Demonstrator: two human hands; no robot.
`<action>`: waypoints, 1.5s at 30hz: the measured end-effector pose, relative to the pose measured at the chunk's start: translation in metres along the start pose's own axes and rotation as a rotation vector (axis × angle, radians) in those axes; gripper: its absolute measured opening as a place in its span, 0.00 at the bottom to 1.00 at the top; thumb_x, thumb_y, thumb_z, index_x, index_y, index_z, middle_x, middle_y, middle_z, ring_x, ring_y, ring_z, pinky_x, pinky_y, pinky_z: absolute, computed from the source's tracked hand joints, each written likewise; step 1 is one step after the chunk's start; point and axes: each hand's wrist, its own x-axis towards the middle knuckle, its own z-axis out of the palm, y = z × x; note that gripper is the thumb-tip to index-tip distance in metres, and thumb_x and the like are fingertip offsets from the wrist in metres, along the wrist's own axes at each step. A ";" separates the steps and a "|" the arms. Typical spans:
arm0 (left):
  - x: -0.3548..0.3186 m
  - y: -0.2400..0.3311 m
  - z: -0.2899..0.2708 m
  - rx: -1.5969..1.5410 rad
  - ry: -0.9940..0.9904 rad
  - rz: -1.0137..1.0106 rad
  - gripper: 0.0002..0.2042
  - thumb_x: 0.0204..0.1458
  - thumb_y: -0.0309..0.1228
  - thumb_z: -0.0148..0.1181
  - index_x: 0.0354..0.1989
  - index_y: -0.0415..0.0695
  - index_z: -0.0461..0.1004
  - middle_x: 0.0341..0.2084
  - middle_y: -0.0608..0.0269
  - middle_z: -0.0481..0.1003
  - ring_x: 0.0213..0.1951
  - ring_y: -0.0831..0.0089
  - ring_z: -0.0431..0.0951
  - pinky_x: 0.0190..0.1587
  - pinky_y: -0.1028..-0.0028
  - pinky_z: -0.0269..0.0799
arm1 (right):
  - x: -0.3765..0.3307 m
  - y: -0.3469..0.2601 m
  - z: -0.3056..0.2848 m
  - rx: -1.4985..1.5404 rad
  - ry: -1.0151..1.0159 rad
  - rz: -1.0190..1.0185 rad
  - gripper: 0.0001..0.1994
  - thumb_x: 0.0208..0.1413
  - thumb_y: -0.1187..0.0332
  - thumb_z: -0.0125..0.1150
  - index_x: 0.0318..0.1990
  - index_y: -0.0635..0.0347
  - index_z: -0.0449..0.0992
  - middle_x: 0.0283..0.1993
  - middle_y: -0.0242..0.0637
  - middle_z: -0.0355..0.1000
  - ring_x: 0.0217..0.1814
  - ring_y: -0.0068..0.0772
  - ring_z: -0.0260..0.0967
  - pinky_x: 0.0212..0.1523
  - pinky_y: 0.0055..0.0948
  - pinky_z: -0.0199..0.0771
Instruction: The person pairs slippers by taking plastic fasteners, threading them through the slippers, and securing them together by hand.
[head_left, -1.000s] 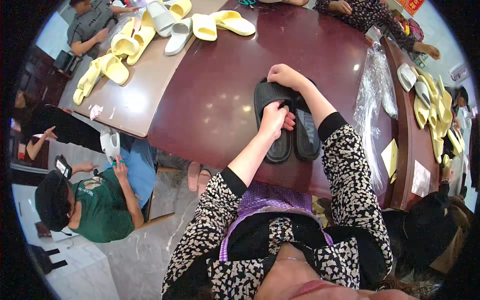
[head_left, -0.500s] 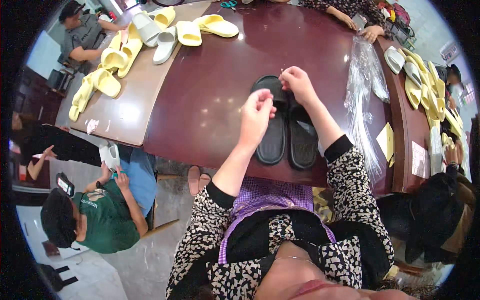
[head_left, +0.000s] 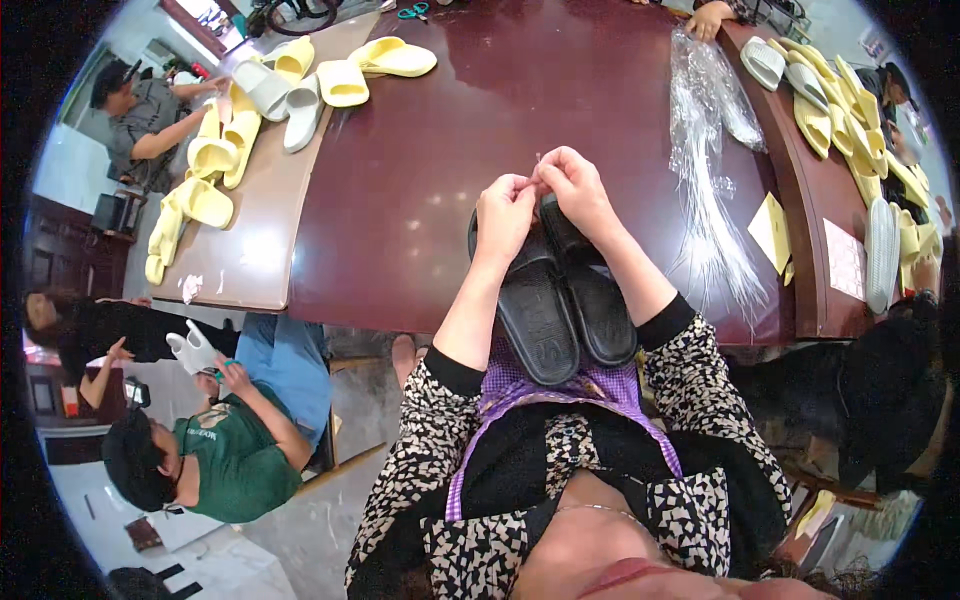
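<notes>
Left hand and right hand pinched together; black slippers below

Bright even indoor light, soft glare spots on the glossy table; sharp centre, fisheye bending, black vignette at rim

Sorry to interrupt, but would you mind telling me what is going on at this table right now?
A person is working on a pair of black slides lying side by side at the near edge of the dark red table. The left hand and right hand meet above the slides' far ends, pinching something too small to make out. A bundle of clear plastic strips lies to the right, and yellow slides sit further off.
</notes>
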 end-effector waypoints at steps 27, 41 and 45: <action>0.003 0.012 0.018 -0.315 0.056 0.001 0.04 0.50 0.26 0.57 0.32 0.39 0.75 0.20 0.68 0.72 0.17 0.87 0.66 0.18 0.86 0.60 | -0.017 -0.008 -0.023 0.090 0.021 0.078 0.05 0.51 0.75 0.56 0.35 0.63 0.75 0.31 0.25 0.71 0.29 0.12 0.63 0.31 0.13 0.64; 0.001 0.005 0.020 -0.345 0.017 -0.012 0.05 0.52 0.27 0.55 0.31 0.40 0.74 0.18 0.72 0.69 0.16 0.87 0.64 0.17 0.87 0.58 | -0.020 -0.003 -0.024 -0.046 0.063 0.035 0.03 0.50 0.75 0.58 0.33 0.64 0.74 0.29 0.26 0.71 0.32 0.14 0.65 0.34 0.16 0.67; 0.003 0.000 0.016 -0.417 -0.029 -0.075 0.04 0.53 0.28 0.55 0.31 0.42 0.74 0.19 0.72 0.70 0.15 0.87 0.64 0.14 0.87 0.54 | -0.020 -0.004 -0.023 -0.060 0.051 0.023 0.04 0.50 0.75 0.59 0.33 0.65 0.75 0.29 0.28 0.72 0.32 0.15 0.66 0.35 0.17 0.67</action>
